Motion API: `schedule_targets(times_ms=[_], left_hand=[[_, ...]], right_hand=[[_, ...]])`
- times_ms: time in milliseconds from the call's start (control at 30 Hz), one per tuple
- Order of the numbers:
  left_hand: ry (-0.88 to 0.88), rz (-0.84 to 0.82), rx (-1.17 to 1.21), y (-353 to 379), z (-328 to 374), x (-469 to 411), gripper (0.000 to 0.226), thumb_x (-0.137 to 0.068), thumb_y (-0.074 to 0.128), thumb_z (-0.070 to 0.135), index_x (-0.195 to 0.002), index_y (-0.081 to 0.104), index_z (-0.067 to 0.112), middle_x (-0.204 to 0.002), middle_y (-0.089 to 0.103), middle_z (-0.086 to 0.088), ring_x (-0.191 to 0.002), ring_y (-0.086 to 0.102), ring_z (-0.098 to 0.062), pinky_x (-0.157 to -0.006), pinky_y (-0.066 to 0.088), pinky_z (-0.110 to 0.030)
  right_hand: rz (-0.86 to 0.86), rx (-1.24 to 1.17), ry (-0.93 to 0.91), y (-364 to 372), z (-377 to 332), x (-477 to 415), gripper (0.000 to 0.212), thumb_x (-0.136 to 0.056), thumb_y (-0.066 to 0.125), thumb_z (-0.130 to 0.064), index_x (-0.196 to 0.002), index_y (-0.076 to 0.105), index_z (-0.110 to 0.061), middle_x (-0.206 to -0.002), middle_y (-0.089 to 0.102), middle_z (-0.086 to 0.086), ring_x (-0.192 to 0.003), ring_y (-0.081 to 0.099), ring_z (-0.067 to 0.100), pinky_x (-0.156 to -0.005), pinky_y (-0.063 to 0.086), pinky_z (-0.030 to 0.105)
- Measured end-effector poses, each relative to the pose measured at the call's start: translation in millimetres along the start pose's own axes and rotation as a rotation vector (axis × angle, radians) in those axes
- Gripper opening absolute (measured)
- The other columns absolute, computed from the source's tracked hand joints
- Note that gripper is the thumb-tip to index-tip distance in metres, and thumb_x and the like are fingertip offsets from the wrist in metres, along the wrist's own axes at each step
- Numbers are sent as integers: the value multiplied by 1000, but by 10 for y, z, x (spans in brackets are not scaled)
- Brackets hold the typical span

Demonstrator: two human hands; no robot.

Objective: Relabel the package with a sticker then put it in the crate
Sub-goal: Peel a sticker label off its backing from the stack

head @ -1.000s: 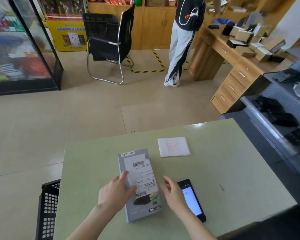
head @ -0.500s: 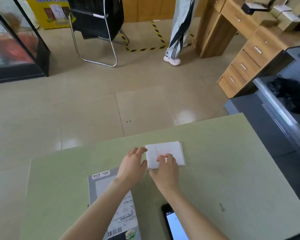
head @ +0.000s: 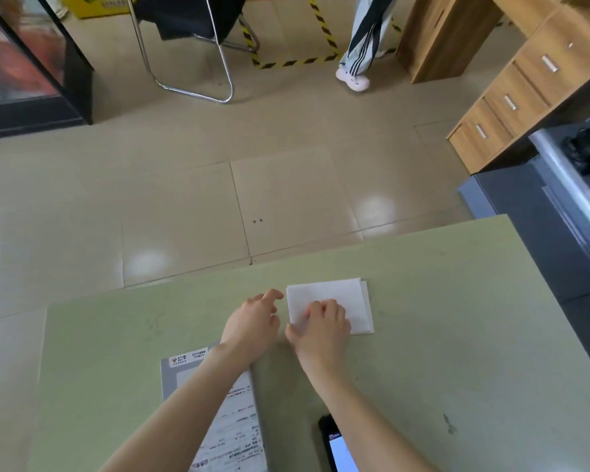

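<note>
A small stack of white sticker sheets (head: 353, 298) lies near the far edge of the green table (head: 457, 335). My right hand (head: 321, 327) rests on the stack's near left corner with its fingers curled on the paper. My left hand (head: 252, 321) hovers just left of the stack, fingers apart, holding nothing. The grey package (head: 181, 373) with a printed white label lies nearer to me at the lower left, partly covered by my left forearm. The crate is out of view.
A black phone (head: 338, 447) with a lit screen lies by my right forearm. Beyond the table are tiled floor, a chair (head: 191, 46), a standing person's legs (head: 358, 52), a wooden drawer unit (head: 511, 100) and a grey shelf (head: 559, 199) at the right.
Both hands left the package and reached forward to the white sheets. My right hand has settled on the stack's corner. The view tilted down and forward.
</note>
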State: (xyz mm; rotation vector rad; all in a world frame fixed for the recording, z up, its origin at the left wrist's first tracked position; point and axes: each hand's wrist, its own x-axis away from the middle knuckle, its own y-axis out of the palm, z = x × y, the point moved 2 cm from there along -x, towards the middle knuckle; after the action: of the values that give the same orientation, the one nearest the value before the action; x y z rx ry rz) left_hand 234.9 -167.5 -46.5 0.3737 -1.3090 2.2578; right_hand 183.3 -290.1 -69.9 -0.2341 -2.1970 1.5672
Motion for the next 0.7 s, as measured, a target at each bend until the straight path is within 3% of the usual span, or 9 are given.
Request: schedule_targets(times_ms=[67, 133, 200, 333, 433, 533, 600, 700], left_hand=[[-4, -7, 13, -12, 18, -4, 44, -88, 48, 14, -131, 49, 26, -120, 65, -1, -107, 61, -25, -83, 53, -38], [-11, -6, 43, -20, 36, -5, 41, -89, 48, 17, -129, 50, 25, -119, 67, 0, -104, 62, -25, -83, 53, -38], [-15, 5, 96, -28, 70, -1, 38, -91, 48, 20, -128, 51, 24, -113, 70, 1, -93, 64, -25, -78, 54, -37], [-39, 9, 246, -19, 182, -23, 36, -93, 46, 22, -129, 50, 21, -94, 74, -7, -71, 62, -25, -66, 52, -38], [-75, 2, 321, 16, 255, -84, 36, -94, 50, 26, -129, 52, 18, -88, 74, -10, -73, 61, -23, -65, 50, -34], [-139, -23, 411, 76, 308, -124, 34, -90, 58, 23, -123, 57, 15, -85, 72, -6, -83, 68, -25, -74, 56, -36], [-173, -21, 449, 120, 324, -125, 30, -86, 63, 13, -115, 61, 12, -74, 67, -3, -74, 70, -25, -75, 59, -42], [-199, 12, 454, 177, 317, -114, 28, -80, 62, -3, -104, 66, 13, -65, 59, 0, -57, 66, -21, -67, 62, -40]], right_hand=[[10, -165, -3, -32, 44, 30, 26, -72, 67, -35, -87, 63, -13, -95, 61, 3, -95, 53, 24, -81, 47, 35], [3, -292, 4, -78, 89, 78, 15, -81, 60, -26, -86, 64, -13, -93, 63, 1, -92, 55, 22, -73, 46, 31], [32, -315, 13, -114, 141, 117, 16, -87, 52, -19, -82, 64, -8, -85, 64, 4, -80, 59, 25, -59, 41, 32], [90, -294, 28, -184, 195, 212, 20, -90, 50, -14, -79, 64, -5, -78, 66, 9, -69, 60, 28, -56, 41, 33], [85, -276, 19, -209, 208, 265, 17, -89, 54, -14, -80, 66, -7, -78, 67, 7, -70, 62, 27, -55, 42, 33], [122, -266, -20, -227, 220, 325, 8, -79, 68, -9, -71, 68, -11, -67, 67, 3, -60, 63, 25, -45, 44, 31], [130, -280, -56, -236, 245, 371, 8, -76, 72, -11, -69, 68, -14, -66, 67, 0, -61, 64, 22, -44, 47, 30], [67, -339, -113, -201, 350, 400, 10, -81, 65, -29, -76, 66, -20, -78, 67, -7, -76, 62, 13, -56, 50, 28]])
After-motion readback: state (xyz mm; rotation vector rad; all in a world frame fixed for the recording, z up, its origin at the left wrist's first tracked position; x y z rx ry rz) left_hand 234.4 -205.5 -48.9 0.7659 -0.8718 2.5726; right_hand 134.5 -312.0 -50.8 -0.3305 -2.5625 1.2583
